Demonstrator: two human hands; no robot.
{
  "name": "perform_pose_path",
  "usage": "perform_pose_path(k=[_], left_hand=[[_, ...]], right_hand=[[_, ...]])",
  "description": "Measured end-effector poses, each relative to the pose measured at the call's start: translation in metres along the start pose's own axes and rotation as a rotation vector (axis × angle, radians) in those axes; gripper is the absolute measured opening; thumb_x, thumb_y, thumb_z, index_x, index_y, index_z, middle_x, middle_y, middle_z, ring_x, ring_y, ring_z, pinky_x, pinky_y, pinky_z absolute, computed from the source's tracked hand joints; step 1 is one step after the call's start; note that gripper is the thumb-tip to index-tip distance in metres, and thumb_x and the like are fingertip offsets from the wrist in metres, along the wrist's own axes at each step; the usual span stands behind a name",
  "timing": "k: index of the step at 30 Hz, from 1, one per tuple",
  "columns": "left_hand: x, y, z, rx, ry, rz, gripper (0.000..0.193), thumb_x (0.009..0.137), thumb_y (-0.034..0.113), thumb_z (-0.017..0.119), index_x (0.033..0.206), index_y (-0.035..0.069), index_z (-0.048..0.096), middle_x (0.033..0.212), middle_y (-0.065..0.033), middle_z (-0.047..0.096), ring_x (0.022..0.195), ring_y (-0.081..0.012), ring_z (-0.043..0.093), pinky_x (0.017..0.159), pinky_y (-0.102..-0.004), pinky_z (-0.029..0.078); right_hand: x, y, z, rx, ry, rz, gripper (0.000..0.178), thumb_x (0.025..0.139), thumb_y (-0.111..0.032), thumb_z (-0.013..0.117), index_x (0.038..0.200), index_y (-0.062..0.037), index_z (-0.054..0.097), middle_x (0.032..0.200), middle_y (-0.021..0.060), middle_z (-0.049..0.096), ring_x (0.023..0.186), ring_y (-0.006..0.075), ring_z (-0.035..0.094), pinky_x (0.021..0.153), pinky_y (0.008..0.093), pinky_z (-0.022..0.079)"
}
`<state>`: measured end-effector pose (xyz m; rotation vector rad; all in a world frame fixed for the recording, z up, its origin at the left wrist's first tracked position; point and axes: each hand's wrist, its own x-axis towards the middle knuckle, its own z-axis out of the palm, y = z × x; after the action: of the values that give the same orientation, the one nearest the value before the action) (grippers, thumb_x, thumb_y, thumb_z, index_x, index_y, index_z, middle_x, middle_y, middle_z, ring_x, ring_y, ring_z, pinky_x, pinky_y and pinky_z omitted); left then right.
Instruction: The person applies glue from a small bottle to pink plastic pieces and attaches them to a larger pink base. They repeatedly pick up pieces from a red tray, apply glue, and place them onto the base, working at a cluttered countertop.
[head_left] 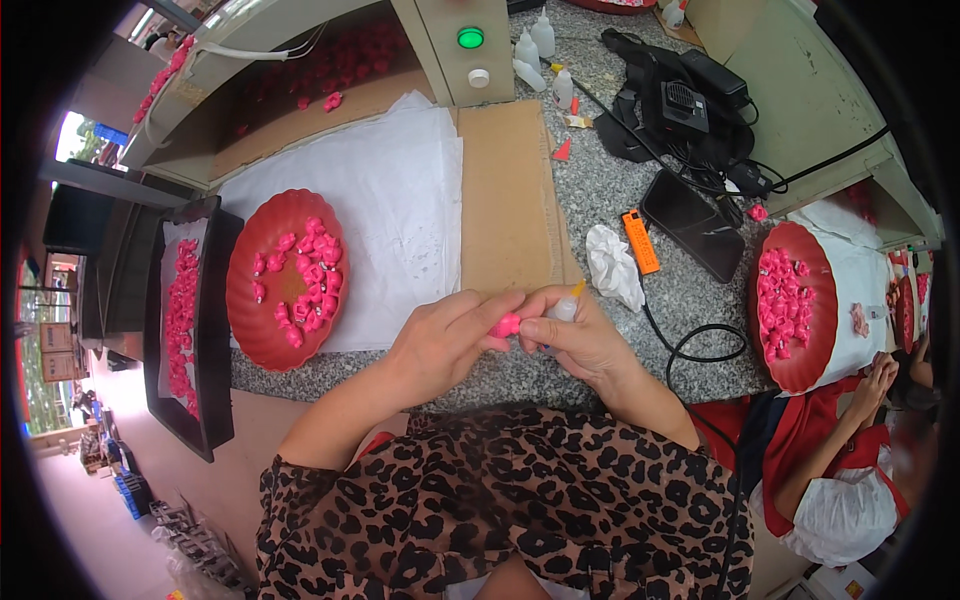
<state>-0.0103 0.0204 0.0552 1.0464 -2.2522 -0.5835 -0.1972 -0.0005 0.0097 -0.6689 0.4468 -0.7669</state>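
Close to my body, above the table's front edge, my two hands meet. My left hand is closed, its fingers pinching a small bright pink plastic piece. My right hand is curled around a small translucent squeeze bottle with a yellow tip pointing up and away. The right thumb presses against the pink piece too. Fingers hide most of the piece, so its full shape cannot be made out. On my left stands a red scalloped bowl holding several similar pink pieces.
A black tray of pink pieces sits at the far left. White paper and cardboard cover the table. Rightward lie a crumpled tissue, orange box, phone and black cable. Another red bowl stands near a co-worker's hands.
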Motion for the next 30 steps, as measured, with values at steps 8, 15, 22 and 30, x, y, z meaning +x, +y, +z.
perform_pose_path(k=[8,15,22,30], left_hand=[[0.002,-0.006,0.003,-0.06,0.008,0.023,0.05,0.063,-0.005,0.063,0.111,0.001,0.05,0.074,-0.0102,0.051,0.062,-0.0251,0.054,0.052,-0.0312,0.046],[0.0,-0.008,0.003,-0.064,0.004,0.022,0.053,0.061,-0.007,0.064,0.112,0.001,0.05,0.077,-0.0109,0.052,0.064,-0.0253,0.055,0.053,-0.0307,0.047],[0.001,-0.007,0.001,-0.008,-0.009,0.039,0.052,0.062,-0.006,0.063,0.112,0.0,0.05,0.078,-0.0108,0.052,0.066,-0.0248,0.056,0.055,-0.0309,0.047],[-0.006,-0.011,0.006,0.071,-0.034,0.023,0.054,0.061,-0.005,0.064,0.113,0.001,0.049,0.079,-0.0101,0.053,0.065,-0.0239,0.055,0.055,-0.0306,0.048]], right_hand=[[0.0,-0.003,0.002,-0.046,0.006,0.009,0.009,0.078,-0.007,0.062,0.083,0.0007,0.06,0.074,0.0041,0.059,0.065,0.0069,0.053,0.059,0.0179,0.042],[0.001,-0.003,0.002,-0.075,0.009,0.008,0.01,0.078,-0.007,0.062,0.083,0.0012,0.061,0.075,0.0037,0.059,0.065,0.0061,0.053,0.059,0.0177,0.043],[0.001,-0.005,0.004,-0.135,0.054,0.038,0.008,0.078,-0.008,0.062,0.08,0.0,0.06,0.073,0.003,0.059,0.065,0.0056,0.052,0.058,0.0174,0.041],[0.0,-0.003,0.004,-0.166,0.064,0.073,0.008,0.079,-0.008,0.061,0.078,-0.0006,0.06,0.071,0.0022,0.058,0.064,0.0048,0.05,0.057,0.0177,0.04]])
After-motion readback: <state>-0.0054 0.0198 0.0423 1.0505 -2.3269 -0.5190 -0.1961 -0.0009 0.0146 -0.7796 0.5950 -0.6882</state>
